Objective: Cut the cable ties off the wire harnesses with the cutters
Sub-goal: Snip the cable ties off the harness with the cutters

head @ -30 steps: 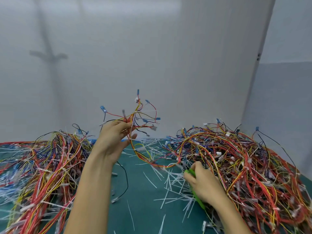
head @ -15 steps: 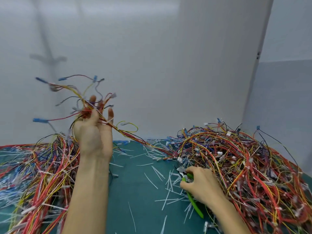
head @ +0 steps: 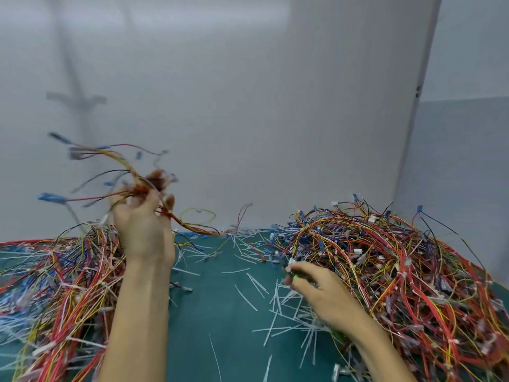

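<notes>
A loose wire harness (head: pixel 137 190) is being held up above the table (head: pixel 220 334) by the left hand (head: pixel 143 227), with the fingers curled round its bundle of red, yellow and black leads. Its blue-tipped ends are being fanned out to the left, blurred. One orange-red strand is being trailed down to the right, toward the table's far edge.

The green-handled cutters (head: pixel 295 276) are being gripped by the right hand (head: pixel 322 293), with the fingers closed round the handles. The tool is being held low over the table, just beside the near edge of the right pile of harnesses (head: pixel 399 271). Only a sliver of green is being shown between the fingers, and it cannot be told whether the blades are apart.

A second pile of harnesses (head: pixel 55 285) is being carried by the table on the left, beside and under the left forearm. Between the two piles, cut white cable ties (head: pixel 246 298) are being carried, scattered, by the teal surface, thickest near the right hand. The whole scene is being backed by a pale wall panel (head: pixel 275 106).
</notes>
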{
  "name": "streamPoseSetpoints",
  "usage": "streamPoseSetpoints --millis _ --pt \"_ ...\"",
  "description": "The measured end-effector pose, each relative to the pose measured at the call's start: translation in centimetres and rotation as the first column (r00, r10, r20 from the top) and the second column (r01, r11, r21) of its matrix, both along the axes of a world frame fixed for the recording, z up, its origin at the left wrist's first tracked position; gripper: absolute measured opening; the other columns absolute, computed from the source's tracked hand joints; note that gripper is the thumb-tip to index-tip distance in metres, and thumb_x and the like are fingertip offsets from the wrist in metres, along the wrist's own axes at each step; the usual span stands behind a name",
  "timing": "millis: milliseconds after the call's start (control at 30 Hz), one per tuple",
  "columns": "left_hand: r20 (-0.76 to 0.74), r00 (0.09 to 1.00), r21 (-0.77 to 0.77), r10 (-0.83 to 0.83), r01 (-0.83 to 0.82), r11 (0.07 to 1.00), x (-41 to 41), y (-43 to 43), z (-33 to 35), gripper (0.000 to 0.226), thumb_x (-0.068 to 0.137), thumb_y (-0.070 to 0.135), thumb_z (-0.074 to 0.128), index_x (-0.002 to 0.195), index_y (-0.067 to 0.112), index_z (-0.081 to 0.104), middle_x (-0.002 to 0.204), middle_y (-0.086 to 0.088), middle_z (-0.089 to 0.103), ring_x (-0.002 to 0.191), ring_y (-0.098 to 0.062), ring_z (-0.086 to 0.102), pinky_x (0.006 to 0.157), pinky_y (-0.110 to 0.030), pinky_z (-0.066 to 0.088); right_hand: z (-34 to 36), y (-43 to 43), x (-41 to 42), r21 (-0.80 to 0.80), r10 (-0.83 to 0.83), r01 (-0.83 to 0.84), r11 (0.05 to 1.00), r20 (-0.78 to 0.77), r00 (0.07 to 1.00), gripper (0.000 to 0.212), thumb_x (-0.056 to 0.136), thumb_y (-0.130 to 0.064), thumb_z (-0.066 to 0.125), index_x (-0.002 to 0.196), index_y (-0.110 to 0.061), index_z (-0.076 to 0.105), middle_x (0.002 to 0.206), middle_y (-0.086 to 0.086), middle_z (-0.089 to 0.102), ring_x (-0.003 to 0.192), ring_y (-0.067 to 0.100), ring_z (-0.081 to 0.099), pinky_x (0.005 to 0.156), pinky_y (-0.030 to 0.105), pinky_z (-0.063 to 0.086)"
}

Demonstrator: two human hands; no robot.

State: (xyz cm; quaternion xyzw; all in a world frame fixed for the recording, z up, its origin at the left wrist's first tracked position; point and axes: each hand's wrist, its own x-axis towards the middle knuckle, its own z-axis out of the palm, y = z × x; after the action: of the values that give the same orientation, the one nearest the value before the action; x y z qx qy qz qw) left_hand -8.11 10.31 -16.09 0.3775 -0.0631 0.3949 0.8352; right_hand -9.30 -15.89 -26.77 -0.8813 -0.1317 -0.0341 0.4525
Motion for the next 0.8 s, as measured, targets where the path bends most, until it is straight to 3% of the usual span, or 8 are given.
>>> streamPoseSetpoints --millis 67,167,267,367,533,667,800 --pt "-0.028 0.994 0.065 -0.108 0.11 0.992 0.2 -0.9 -0.2 0.034 0.095 -0.015 0.039 0.119 0.009 0.038 0.094 -0.001 0.068 0.081 -0.005 0.065 0.064 -0.019 0.044 0.7 0.8 -0.1 0.234 0.002 0.001 0.972 -0.01 1.0 0.024 0.103 -0.018 0.041 0.109 -0.029 0.061 0.099 -0.007 0.07 0.094 0.013 0.067 0.09 0.038 0.056" --pt "-0.098 0.973 0.217 -0.211 0.228 0.949 0.6 -2.4 -0.6 0.034 0.092 -0.018 0.041 0.117 0.002 0.051 0.087 0.005 0.074 0.081 -0.002 0.066 0.06 -0.014 0.043 2.5 2.0 -0.1 0.498 0.003 -0.008 0.867 0.01 1.0 0.029 0.103 -0.008 0.036 0.11 -0.018 0.062 0.09 -0.006 0.071 0.092 0.016 0.066 0.087 0.037 0.058" --pt "-0.186 0.959 0.397 -0.216 0.274 0.876 0.8 -3.9 -1.4 0.036 0.093 -0.016 0.043 0.103 0.011 0.064 0.094 0.008 0.076 0.091 -0.001 0.068 0.067 -0.016 0.048 4.6 3.0 0.1 0.458 -0.042 -0.021 0.889 0.128 0.991 0.02 0.099 -0.01 0.051 0.104 -0.023 0.066 0.085 -0.003 0.072 0.083 0.02 0.067 0.077 0.033 0.059" --pt "-0.205 0.947 0.442 -0.248 0.316 0.84 1.1 -5.2 -2.1 0.037 0.092 -0.015 0.045 0.108 0.015 0.06 0.101 0.004 0.076 0.097 -0.007 0.069 0.07 -0.02 0.05 6.8 4.0 0.2 0.421 -0.127 0.019 0.907 0.231 0.965 0.012 0.092 -0.017 0.066 0.092 -0.028 0.071 0.082 0.006 0.073 0.08 0.027 0.069 0.077 0.047 0.059" --pt "-0.21 0.926 0.463 -0.312 0.376 0.803 1.0 -6.3 -2.3 0.036 0.09 -0.015 0.051 0.116 0.009 0.057 0.104 -0.002 0.075 0.103 -0.014 0.07 0.075 -0.021 0.054 9.3 5.7 0.6 0.497 -0.242 0.061 0.866 0.308 0.92 0.016 0.091 -0.034 0.067 0.077 -0.027 0.07 0.068 -0.004 0.069 0.063 0.013 0.064 0.068 0.047 0.056" --pt "-0.199 0.911 0.485 -0.361 0.412 0.772 0.6 -6.7 -2.3 0.037 0.081 -0.01 0.065 0.1 0.021 0.07 0.1 -0.007 0.073 0.096 -0.02 0.068 0.083 -0.028 0.056 9.5 6.7 0.7 0.559 -0.24 0.033 0.828 0.301 0.923 0.025 0.092 -0.033 0.067 0.069 -0.023 0.068 0.056 -0.007 0.062 0.053 0.008 0.057 0.057 0.035 0.051" --pt "-0.226 0.866 0.568 -0.447 0.49 0.662 -0.3 -7.0 -1.8 0.032 0.084 -0.001 0.067 0.104 0.024 0.068 0.103 -0.014 0.071 0.1 -0.026 0.068 0.091 -0.036 0.056 9.1 7.2 0.5 0.639 -0.186 -0.053 0.768 0.301 0.935 0.021 0.091 -0.03 0.068 0.072 -0.031 0.075 0.058 -0.008 0.065 0.055 0.003 0.059 0.053 0.019 0.047"
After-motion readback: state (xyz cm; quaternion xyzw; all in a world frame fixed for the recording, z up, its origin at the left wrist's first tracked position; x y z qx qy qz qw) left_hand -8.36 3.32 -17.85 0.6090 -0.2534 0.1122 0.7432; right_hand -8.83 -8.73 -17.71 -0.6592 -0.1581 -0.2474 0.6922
